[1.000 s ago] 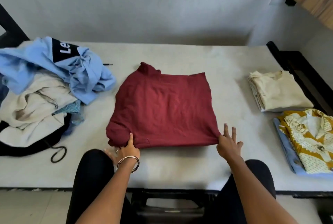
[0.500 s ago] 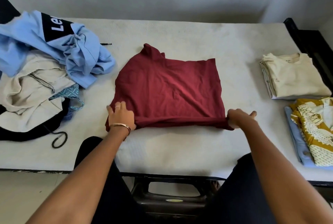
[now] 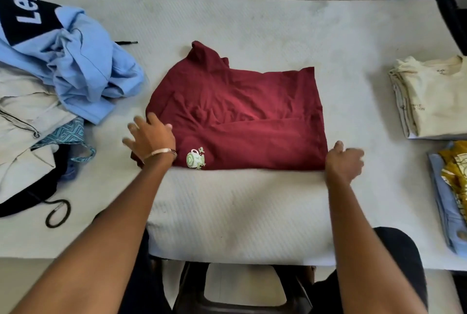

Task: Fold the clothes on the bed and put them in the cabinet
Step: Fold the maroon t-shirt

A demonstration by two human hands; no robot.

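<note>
Head view looks down on my bed (image 3: 252, 212), a pale mattress with clothes spread across it. At far left lies an unfolded heap: a blue hoodie (image 3: 83, 68) with a black panel and white letters on top, a cream garment (image 3: 27, 116) under it, a bit of teal patterned cloth (image 3: 65, 134) poking out, and a black piece (image 3: 27, 194) whose cord loops onto the mattress. A thin black string (image 3: 126, 42) lies just beyond the hoodie.

My left hand (image 3: 150, 136), a bangle (image 3: 161, 153) on its wrist, lies on the near left corner of the red shirt (image 3: 240, 121) with fingers spread and fairly straight, pressing the cloth rather than gripping it. The shirt sits in the middle of the bed, folded into a rough rectangle, its collar sticking out at the far left and a small pale green print (image 3: 195, 159) showing near my left wrist.

My right hand (image 3: 343, 159) is at the shirt's near right corner, fingers curled; it is blurred, and I cannot tell whether it pinches the hem or only touches it.

At right, well apart from the shirt, lies a folded cream tee (image 3: 434, 101), and nearer me a yellow patterned shirt (image 3: 454, 174) on a blue garment (image 3: 447, 217). A black bed frame (image 3: 452, 17) shows at the far right corner.
</note>
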